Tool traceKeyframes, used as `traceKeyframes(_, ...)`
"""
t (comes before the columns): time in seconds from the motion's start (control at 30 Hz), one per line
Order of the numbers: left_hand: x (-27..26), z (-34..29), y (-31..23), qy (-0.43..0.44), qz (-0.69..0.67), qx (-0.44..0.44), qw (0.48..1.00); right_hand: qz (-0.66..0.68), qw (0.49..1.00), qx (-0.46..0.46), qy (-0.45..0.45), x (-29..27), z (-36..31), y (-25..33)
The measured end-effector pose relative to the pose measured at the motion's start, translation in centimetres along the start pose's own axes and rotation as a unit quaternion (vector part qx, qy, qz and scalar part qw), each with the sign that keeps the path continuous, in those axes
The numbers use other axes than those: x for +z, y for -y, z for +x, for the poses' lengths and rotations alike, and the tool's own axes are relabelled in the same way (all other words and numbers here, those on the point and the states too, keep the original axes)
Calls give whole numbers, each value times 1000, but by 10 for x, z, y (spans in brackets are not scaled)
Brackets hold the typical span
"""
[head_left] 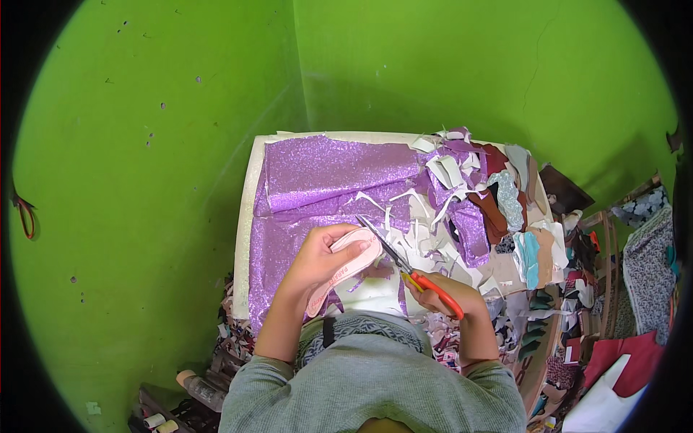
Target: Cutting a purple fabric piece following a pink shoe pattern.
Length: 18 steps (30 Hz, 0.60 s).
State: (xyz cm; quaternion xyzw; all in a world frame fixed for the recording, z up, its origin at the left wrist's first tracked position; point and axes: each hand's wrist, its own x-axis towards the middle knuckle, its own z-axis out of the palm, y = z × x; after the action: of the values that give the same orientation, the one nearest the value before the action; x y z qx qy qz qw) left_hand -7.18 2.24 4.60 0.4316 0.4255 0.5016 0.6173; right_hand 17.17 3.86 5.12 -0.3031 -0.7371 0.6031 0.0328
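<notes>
My left hand [315, 258] is closed on a pale pink insole-shaped piece [338, 280] with red print, its thumb lying on top and its fingers behind. Scissors [393, 254] with orange-red handles are in my right hand [453, 291]. Their blades point up and to the left, beside the rounded top end of the insole. Whether the blades touch the insole edge I cannot tell. Purple glitter fabric [339, 169] lies folded on the work table beyond both hands. White and purple offcuts [422, 234] are scattered under and past the scissors.
The table [246, 224] has a pale top and stands in a corner of green walls [166, 130]. Brown, grey and turquoise cut pieces [529, 249] pile up at its right. Scraps and fabric heaps [642, 252] fill the right side. Another pair of scissors [27, 219] hangs at far left.
</notes>
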Motion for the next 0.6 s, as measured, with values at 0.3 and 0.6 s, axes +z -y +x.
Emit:
traceKeyframes(0.3,-2,6,7,13,14,-1,1000,5,1000,-15,0,2,8,-11)
traceKeyframes(0.6,-16,29,31,-56,2,7,998,-43,973,-15,-225,11,42,-48)
